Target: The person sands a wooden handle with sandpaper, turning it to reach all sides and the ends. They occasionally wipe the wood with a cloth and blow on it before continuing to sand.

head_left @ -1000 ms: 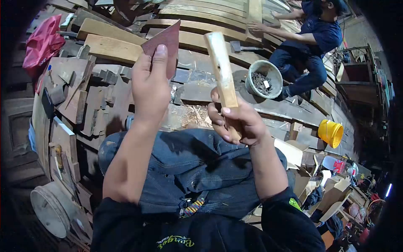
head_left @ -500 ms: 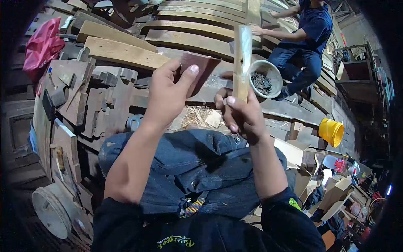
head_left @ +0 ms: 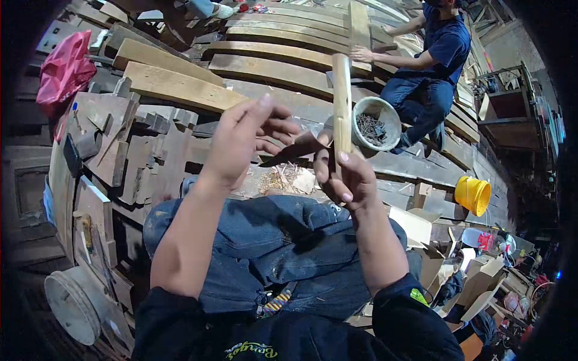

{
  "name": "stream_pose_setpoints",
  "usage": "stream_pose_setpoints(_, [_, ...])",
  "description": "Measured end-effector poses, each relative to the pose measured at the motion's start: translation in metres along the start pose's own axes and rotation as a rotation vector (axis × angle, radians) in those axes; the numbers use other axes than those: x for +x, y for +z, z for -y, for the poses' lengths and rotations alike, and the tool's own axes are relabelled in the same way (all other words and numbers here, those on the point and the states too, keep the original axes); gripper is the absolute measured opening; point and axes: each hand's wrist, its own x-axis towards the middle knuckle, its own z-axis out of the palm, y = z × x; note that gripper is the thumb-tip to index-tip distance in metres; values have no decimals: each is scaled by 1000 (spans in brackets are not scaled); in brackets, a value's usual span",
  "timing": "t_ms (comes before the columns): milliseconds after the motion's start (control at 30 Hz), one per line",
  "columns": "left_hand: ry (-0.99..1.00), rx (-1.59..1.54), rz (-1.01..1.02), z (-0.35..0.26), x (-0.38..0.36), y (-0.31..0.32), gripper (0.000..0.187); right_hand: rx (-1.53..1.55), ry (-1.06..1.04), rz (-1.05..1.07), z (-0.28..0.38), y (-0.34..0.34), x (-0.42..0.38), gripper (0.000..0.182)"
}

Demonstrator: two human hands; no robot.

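Observation:
My right hand (head_left: 352, 177) is closed around the lower end of a pale wooden stick (head_left: 342, 102), which stands nearly upright. A dark reddish-brown piece of sandpaper (head_left: 296, 149) lies between my hands, one end at the right-hand fingers beside the stick. My left hand (head_left: 244, 138) is open, thumb raised and fingers apart, with its fingertips right over the sandpaper's left part.
A white bucket of nails (head_left: 374, 127) stands beyond my right hand, near a seated person (head_left: 430, 66) whose hand rests on a board. Long planks (head_left: 271, 69) lie ahead. A yellow bucket (head_left: 472, 195) is at right, a pink bag (head_left: 63, 75) at left.
My left hand has loosened its grip on the sandpaper and its fingers have spread. The sandpaper has moved lower and right, to the right-hand fingers. The stick has shifted slightly down.

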Motion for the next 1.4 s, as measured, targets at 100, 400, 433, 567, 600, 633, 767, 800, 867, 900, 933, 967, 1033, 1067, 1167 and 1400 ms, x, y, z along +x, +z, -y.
stream_pose_setpoints(100, [-157, -139, -182, 8, 4, 10, 37, -37, 124, 159, 3, 0, -2, 37])
stream_pose_setpoints(400, [-395, -135, 191, -3, -5, 3, 40, -334, 357, 193, 10, 10, -4, 43])
stream_pose_setpoints(433, [-390, -149, 207, -7, -4, 1, 39, -358, 321, 190, 10, 10, -4, 43])
stream_pose_setpoints(567, [-195, 48, 314, 6, -5, 17, 43, -417, 402, 262, 9, 5, -3, 38])
stream_pose_setpoints(600, [-311, 100, 173, 8, -12, 22, 47, -417, 404, 264, 9, 5, -2, 38])
stream_pose_setpoints(633, [-232, -23, 254, 16, -7, 17, 48, -441, 402, 288, 8, 6, -2, 37])
stream_pose_setpoints(767, [-235, -261, 256, 26, 0, 0, 52, -455, 431, 281, 10, 7, -2, 35])
stream_pose_setpoints(800, [-235, -260, 256, 26, 0, 2, 52, -442, 444, 288, 9, 7, -2, 34])
stream_pose_setpoints(867, [-370, -162, 130, 13, -1, 14, 53, -455, 450, 305, 6, 10, -2, 34])
stream_pose_setpoints(900, [-350, -158, 116, 7, -2, 19, 53, -480, 429, 325, 4, 12, -2, 33])
stream_pose_setpoints(933, [-353, -194, 111, 13, -2, 20, 50, -505, 409, 345, 3, 13, -2, 32])
stream_pose_setpoints(967, [-371, -200, 100, 19, -2, 24, 48, -522, 455, 335, 5, 12, -1, 33])
stream_pose_setpoints(1033, [-386, -204, 86, 22, -3, 31, 47, -541, 439, 324, 3, 12, -2, 33])
stream_pose_setpoints(1067, [-367, -178, 99, 20, -5, 35, 47, -562, 426, 310, 2, 12, -1, 33])
stream_pose_setpoints(1167, [-360, -146, 163, 20, -3, 29, 45, -558, 435, 325, 5, 13, 0, 32])
stream_pose_setpoints(1400, [-297, -128, 129, 24, -2, 28, 39, -562, 387, 307, 7, 10, -1, 29])
